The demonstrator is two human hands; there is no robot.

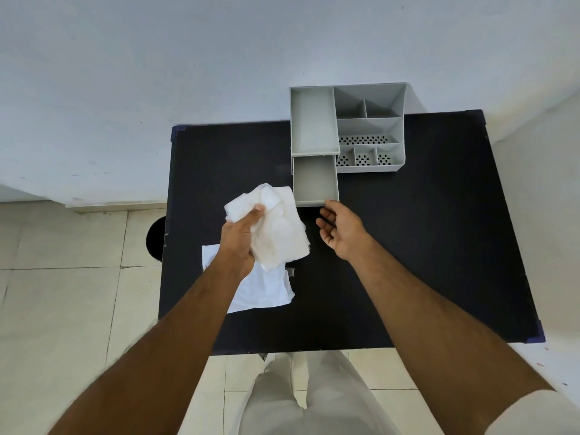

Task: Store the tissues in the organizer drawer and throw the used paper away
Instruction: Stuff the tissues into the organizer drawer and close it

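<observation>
black table (423, 246) | round dark obj (156, 238) left of it | tiled floor (62, 293)

The black tabletop (408, 246) hid most of a round black bin (156, 238); the left forearm covered part of the flat white paper sheet (260, 290).

The scene is evenly and softly lit, bright without harsh highlights; no lamp or window is in view. The pale wall (157, 73) reads slightly bluish. The matte black table (423, 246) swallows detail and shows almost no glare or cast shadows. Wide-angle distortion bends the table edges and floor tiles (62, 309), and stretches the forearms toward the lower corners. Focus is fairly sharp centrally, softer at the margins.
</observation>
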